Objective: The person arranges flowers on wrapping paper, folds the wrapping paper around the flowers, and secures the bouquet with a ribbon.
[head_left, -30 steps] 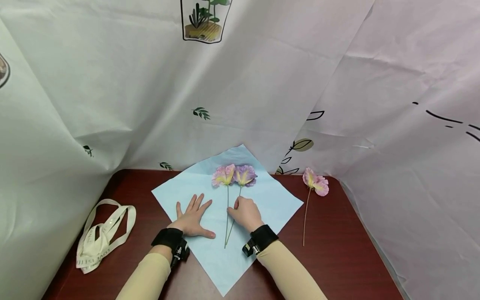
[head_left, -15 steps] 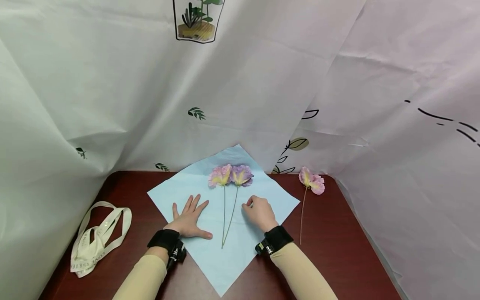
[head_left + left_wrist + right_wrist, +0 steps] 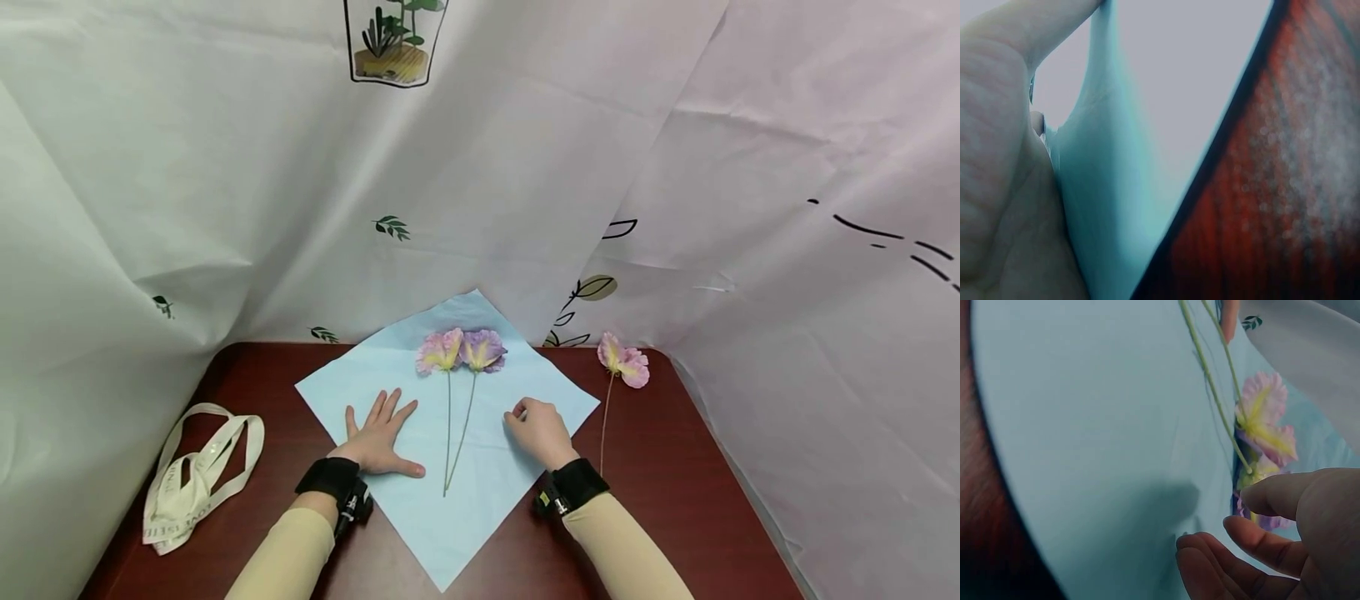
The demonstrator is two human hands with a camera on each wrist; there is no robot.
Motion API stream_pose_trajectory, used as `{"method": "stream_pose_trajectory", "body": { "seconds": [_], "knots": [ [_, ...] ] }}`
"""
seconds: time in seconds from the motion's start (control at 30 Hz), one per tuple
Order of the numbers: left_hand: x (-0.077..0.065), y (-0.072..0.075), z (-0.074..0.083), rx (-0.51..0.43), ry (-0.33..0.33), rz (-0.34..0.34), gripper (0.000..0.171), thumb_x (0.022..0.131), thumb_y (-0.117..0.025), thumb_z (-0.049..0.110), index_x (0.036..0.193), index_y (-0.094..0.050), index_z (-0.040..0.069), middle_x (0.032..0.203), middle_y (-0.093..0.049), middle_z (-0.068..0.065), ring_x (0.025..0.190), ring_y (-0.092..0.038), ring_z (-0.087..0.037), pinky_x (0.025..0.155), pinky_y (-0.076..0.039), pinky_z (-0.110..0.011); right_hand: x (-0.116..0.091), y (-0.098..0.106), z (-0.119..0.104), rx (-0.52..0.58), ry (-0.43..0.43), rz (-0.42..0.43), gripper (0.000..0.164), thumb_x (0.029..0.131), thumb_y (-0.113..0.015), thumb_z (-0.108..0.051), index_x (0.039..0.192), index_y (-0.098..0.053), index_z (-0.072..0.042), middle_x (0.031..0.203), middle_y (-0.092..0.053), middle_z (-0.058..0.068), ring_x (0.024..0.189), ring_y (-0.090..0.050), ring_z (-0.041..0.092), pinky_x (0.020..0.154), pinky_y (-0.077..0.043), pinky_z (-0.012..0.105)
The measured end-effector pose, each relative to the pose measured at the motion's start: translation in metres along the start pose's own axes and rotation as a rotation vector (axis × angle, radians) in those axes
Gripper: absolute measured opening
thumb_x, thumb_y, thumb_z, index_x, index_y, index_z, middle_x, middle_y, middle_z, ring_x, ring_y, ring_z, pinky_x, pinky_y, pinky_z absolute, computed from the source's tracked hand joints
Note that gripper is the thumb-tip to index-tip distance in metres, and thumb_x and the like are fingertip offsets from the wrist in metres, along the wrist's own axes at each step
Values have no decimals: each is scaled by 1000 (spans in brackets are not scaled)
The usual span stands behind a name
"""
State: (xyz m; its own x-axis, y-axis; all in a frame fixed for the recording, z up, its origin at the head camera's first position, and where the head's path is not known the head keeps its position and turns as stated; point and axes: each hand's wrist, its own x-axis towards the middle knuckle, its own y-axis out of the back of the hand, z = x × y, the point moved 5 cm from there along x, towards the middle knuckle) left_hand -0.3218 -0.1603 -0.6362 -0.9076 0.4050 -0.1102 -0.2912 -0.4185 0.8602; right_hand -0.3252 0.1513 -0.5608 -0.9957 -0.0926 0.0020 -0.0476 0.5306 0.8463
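Observation:
A light blue sheet of paper [image 3: 480, 533] lies like a diamond on the table. Two long-stemmed flowers rest on it side by side, a pink one [image 3: 439, 351] and a purple one [image 3: 483, 351], their stems crossing near the bottom. My left hand [image 3: 378, 442] lies on the sheet's left part with fingers spread, left of the stems. To the right of them is my right hand [image 3: 542, 429], over the sheet and apart from the flowers. In the right wrist view its thumb [image 3: 1279, 494] and loosely bent fingers [image 3: 1219, 569] have a gap between them and hold nothing.
Another pink flower [image 3: 624, 362] lies on the dark red table [image 3: 675, 517], right of the sheet. A loose cream ribbon with printed letters [image 3: 191, 492] lies at the left. White printed fabric [image 3: 480, 167] hangs behind and at both sides.
My right hand has let go of the purple flower's stem and moved right, away from it. The left hand stays in place on the sheet. The head view has shifted slightly.

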Motion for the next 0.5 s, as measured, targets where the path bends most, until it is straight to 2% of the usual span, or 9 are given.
{"method": "stream_pose_trajectory", "body": {
  "seconds": [0.27, 0.5],
  "knots": [
    [0, 2, 2, 3, 6, -3, 134, 67, -79, 88, 171, -29, 20, 179, -3, -17, 163, 5, -43, 108, 18, -84, -4, 11, 17, -25, -20, 26, 19, 103, -71, -30, 91, -69, -15, 72, -63, -3, 62, -55, 16, 62, -46, 36],
    [-2, 3, 5, -14, -2, 6, 134, 68, -80, 86, 171, -29, 18, 179, -4, -18, 163, 5, -44, 108, 20, -83, -1, 29, 46, -1, -46, 54, 16, 103, -71, -28, 95, -72, -14, 73, -64, -2, 65, -57, 16, 64, -47, 37]
  ]
}}
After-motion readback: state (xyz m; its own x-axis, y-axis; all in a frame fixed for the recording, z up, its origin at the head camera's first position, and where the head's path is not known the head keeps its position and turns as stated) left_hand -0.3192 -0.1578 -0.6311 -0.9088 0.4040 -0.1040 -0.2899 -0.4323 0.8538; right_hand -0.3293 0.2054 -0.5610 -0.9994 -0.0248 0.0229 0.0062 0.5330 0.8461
